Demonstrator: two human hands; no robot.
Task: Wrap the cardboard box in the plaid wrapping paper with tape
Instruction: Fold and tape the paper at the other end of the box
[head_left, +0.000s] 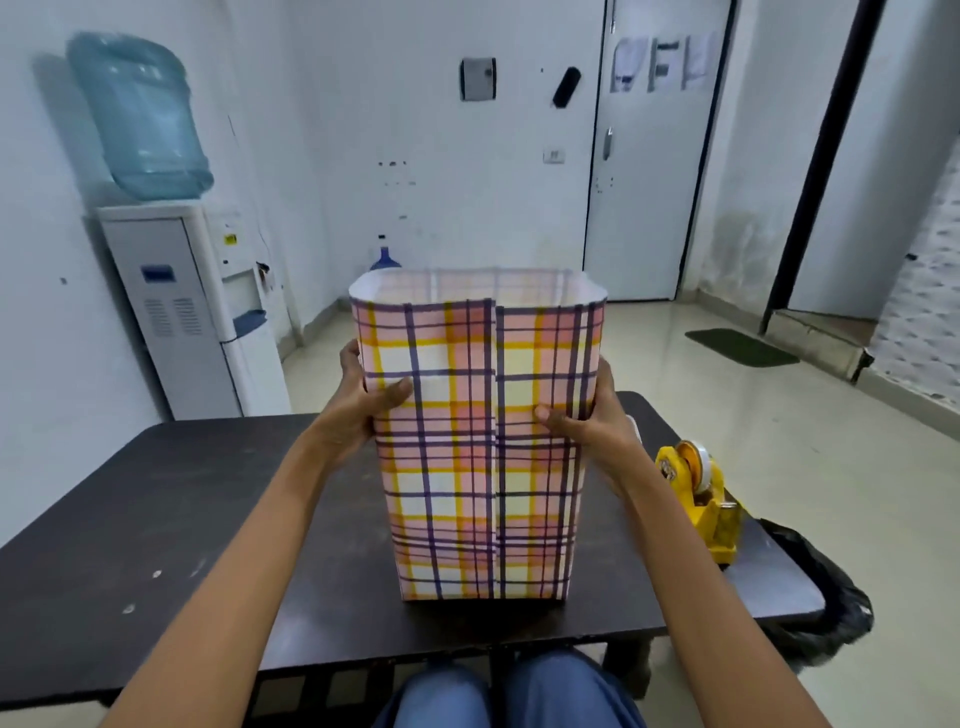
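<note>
Dark surface (156, 493) in a white-walled room; the plaid wrapping paper (483, 467) stands tall at its centre.
Fingers of the left hand (363, 410) grip the paper's left side, thumb on the front; the cardboard box is hidden inside. Fingers of the right hand (592, 421) grip the right side likewise. At 3 o'clock sits the tape dispenser (701, 499), well apart from both hands. Reaching for it would likely free one side, so the tall wrap may tip or its open top collar buckle.
</note>
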